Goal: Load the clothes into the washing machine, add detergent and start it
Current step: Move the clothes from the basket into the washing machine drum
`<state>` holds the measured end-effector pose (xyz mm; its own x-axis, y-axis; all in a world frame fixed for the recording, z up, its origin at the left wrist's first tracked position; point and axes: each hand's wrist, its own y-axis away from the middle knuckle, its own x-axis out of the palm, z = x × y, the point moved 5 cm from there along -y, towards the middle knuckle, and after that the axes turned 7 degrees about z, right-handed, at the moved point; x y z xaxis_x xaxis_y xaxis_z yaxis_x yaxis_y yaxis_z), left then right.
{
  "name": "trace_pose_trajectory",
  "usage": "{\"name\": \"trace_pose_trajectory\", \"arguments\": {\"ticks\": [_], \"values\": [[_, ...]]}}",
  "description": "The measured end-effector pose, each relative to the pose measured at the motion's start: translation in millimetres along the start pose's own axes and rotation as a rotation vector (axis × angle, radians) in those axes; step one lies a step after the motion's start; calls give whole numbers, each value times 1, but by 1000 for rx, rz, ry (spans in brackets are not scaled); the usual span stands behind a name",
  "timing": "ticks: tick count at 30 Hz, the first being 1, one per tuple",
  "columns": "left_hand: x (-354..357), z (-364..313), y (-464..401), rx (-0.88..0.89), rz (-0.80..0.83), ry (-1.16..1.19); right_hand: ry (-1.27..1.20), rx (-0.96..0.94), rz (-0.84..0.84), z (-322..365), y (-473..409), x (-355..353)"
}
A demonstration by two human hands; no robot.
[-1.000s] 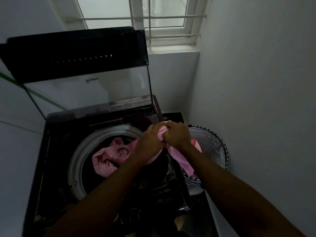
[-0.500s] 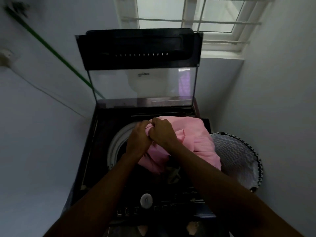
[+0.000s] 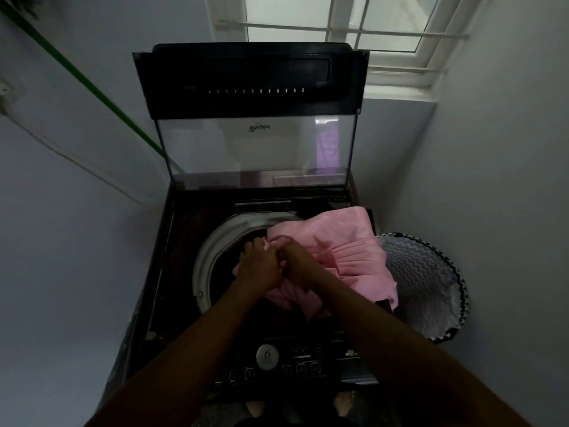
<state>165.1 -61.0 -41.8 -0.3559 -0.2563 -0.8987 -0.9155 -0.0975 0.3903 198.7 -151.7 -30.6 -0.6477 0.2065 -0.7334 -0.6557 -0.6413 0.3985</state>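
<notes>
Left hand (image 3: 260,263) and right hand (image 3: 300,261) both clutch bunched pink garment (image 3: 345,257) over washing machine (image 3: 172,272) drum, right part draped over rim. Likely light, soft, floppy; grip gathered folds, feed in.

Body check, head view: two bare forearms enter from 6 o'clock, no sleeves visible anywhere up to the frame edge. Left hand (image 3: 261,261) and right hand (image 3: 300,261) are bare too: no gloves, no watch, no bracelet or ring that shows (light is dim, so fine detail is lost). At 6 o'clock, two bare feet (image 3: 345,403) poke out under the frame bottom, toes only, no footwear visible. Dark garment edge between them, too dark to identify.
</notes>
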Motion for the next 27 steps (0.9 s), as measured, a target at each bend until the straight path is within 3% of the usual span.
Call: {"name": "trace_pose_trajectory", "arguments": {"ticks": [5, 9, 11, 16, 20, 27], "values": [[-19, -63, -11, 189, -79, 193, 34, 162, -425, -50, 36, -58], [-17, -123, -18, 366, -50, 321, 5, 315, -517, -113, 63, -80], [-12, -147, -20, 428, -23, 274, -23, 367, -469, -159, 69, -74], [13, -190, -31, 451, 125, 252, -131, 526, -112, -264, 61, -26], [29, -202, -41, 378, 161, 195, -19, 485, 79, -245, 86, -17], [31, -209, -48, 347, 93, 94, -180, 393, -76, -225, 101, -45]]}}
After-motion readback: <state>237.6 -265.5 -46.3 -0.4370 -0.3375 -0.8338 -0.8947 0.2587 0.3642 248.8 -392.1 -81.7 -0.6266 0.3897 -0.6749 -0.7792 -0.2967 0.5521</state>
